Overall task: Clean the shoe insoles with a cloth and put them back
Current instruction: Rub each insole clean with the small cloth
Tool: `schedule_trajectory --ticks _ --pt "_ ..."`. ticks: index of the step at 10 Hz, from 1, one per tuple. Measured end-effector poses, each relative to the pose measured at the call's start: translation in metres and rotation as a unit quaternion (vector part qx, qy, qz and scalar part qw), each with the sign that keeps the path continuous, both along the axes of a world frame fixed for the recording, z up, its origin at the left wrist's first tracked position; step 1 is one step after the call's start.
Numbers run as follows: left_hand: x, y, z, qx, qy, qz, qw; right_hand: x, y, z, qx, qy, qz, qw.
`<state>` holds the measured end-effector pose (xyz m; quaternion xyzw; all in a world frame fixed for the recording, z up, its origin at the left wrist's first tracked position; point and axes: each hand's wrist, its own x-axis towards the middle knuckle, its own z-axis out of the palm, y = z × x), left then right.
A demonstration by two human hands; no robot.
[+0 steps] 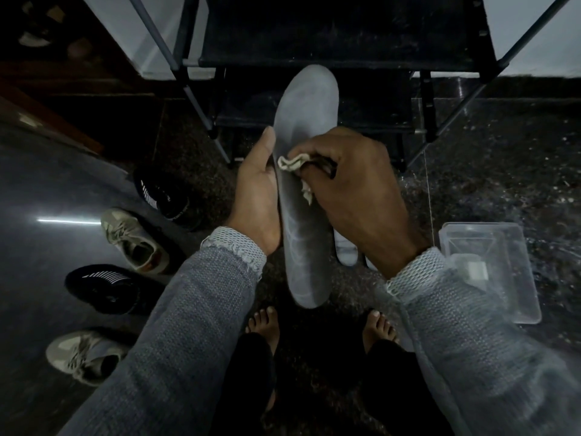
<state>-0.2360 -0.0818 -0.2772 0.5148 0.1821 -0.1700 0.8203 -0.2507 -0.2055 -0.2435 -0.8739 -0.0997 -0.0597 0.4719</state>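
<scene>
Two hands share the work on one grey insole, held lengthwise in the air between them, toe end pointing away and heel end toward the bare feet. The left hand cups the insole's left edge, palm turned inward and thumb laid straight along the rim; where its fingers go behind the insole I cannot tell. The right hand has its fingers curled tight round a bunched pale cloth, pressing it onto the insole's middle.

To wipe well, I judge the left hand should brace the underside firmly so the insole does not flex, while the cloth runs in long strokes from heel to toe, covering the far end beyond the fingers too. Turning the cloth to a fresh fold would help.

Another pale insole lies below the right wrist, a clear plastic tray sits right of that arm, and four shoes wait left of the left forearm.
</scene>
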Motion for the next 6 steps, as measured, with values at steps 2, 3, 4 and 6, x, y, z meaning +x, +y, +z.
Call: schedule_trajectory --ticks 2,3,4,6 --pt "-0.006 -0.003 0.017 -0.127 0.041 0.02 0.991 0.004 -0.01 0.01 0.014 0.074 0.22 0.973" --pt "-0.005 0.0 0.016 -0.143 0.051 0.022 0.988 0.004 -0.01 0.01 0.004 0.069 0.191 0.979" --pt "-0.009 -0.003 0.021 -0.14 0.069 -0.008 0.988 0.002 -0.004 0.002 -0.052 -0.033 0.042 0.997" --pt "-0.012 -0.009 0.023 -0.142 0.059 -0.037 0.987 0.007 -0.009 -0.004 -0.09 -0.103 -0.031 0.99"
